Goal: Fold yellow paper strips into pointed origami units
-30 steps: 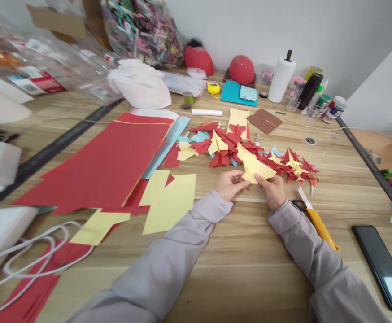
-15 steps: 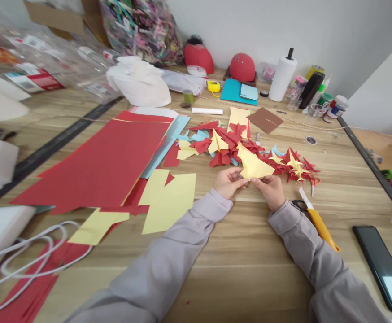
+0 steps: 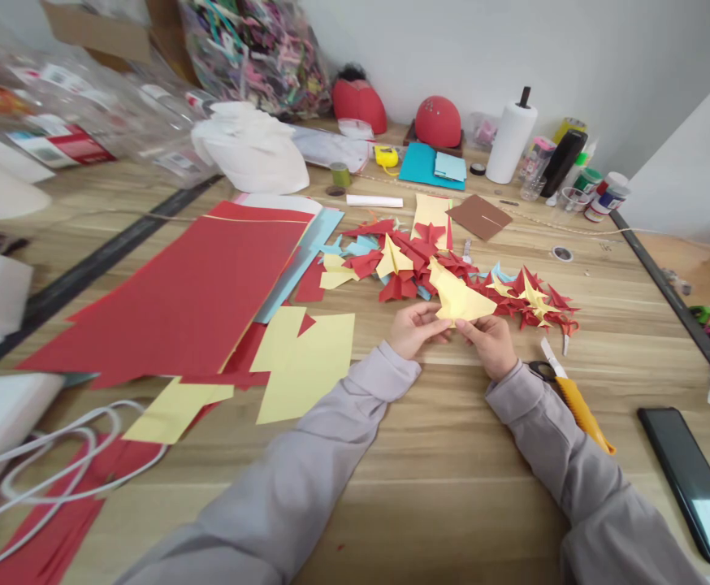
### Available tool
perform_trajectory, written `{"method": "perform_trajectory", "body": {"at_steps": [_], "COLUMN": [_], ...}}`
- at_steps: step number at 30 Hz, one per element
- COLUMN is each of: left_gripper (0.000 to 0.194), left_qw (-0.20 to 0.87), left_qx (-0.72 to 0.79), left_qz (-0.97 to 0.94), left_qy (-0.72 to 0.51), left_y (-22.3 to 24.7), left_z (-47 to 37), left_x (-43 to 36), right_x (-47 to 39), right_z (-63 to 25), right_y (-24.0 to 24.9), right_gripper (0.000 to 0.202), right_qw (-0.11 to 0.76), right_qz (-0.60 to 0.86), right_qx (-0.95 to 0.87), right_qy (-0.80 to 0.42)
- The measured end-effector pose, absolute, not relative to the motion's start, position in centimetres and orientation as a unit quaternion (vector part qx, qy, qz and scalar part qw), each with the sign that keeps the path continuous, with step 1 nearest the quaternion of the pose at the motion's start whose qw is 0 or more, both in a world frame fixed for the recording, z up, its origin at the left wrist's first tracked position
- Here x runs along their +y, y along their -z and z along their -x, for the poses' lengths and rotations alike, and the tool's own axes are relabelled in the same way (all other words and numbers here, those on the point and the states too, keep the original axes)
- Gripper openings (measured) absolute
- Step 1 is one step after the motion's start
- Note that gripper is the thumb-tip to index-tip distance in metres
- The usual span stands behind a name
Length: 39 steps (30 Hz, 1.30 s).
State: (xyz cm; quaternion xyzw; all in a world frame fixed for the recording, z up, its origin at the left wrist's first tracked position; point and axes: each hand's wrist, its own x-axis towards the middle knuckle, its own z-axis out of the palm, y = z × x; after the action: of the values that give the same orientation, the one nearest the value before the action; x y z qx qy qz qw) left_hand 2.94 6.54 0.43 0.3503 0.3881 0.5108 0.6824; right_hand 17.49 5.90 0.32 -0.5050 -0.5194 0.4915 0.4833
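Evidently both hands were busy with one thin, pale-yellow folded sheet of paper [image 3: 465, 302], held over the middle of the wood-grain tabletop [image 3: 452, 463]. The left hand [image 3: 414, 330] pinched its near edge between thumb and fingers, and the right hand [image 3: 492, 343] gripped that edge just beside it, thumbs close together. Behind lay a heap of small red, yellow and blue folded papers [image 3: 454, 266]; whether the sheet touched it could not be told. Toward the surface's right edge rested a black, rectangular phone [image 3: 684, 479].
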Motion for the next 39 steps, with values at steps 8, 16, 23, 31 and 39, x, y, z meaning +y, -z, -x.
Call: {"method": "perform_trajectory", "body": {"at_steps": [8,16,23,31,39], "left_gripper": [0.044,0.047,0.048,0.041,0.035], "left_qw": [0.662,0.682,0.668,0.646,0.629], "left_qx": [0.390,0.377,0.399,0.408,0.425], "left_qz": [-0.392,-0.374,-0.349,-0.402,-0.414], "left_qy": [-0.506,-0.503,-0.522,-0.505,-0.503], "left_y": [-0.6,0.2,0.3,-0.3,-0.1], "left_z": [-2.9,-2.6,-2.8,-3.1,-3.1], "left_x": [6.6,6.8,6.9,6.6,6.6], "right_x": [5.9,5.9,5.8,5.7,5.6], "right_z": [-17.5,-17.7,-17.4,-17.4,-17.3], "right_y": [-0.1,-0.5,-0.3,-0.2,-0.2], "right_gripper": [0.038,0.039,0.040,0.036,0.033], "right_qw": [0.457,0.461,0.499,0.507,0.498], "right_qz": [0.490,0.467,0.466,0.477,0.474], "right_qx": [-0.532,-0.505,-0.455,-0.495,-0.541], "right_qy": [-0.518,-0.561,-0.572,-0.519,-0.484]}}
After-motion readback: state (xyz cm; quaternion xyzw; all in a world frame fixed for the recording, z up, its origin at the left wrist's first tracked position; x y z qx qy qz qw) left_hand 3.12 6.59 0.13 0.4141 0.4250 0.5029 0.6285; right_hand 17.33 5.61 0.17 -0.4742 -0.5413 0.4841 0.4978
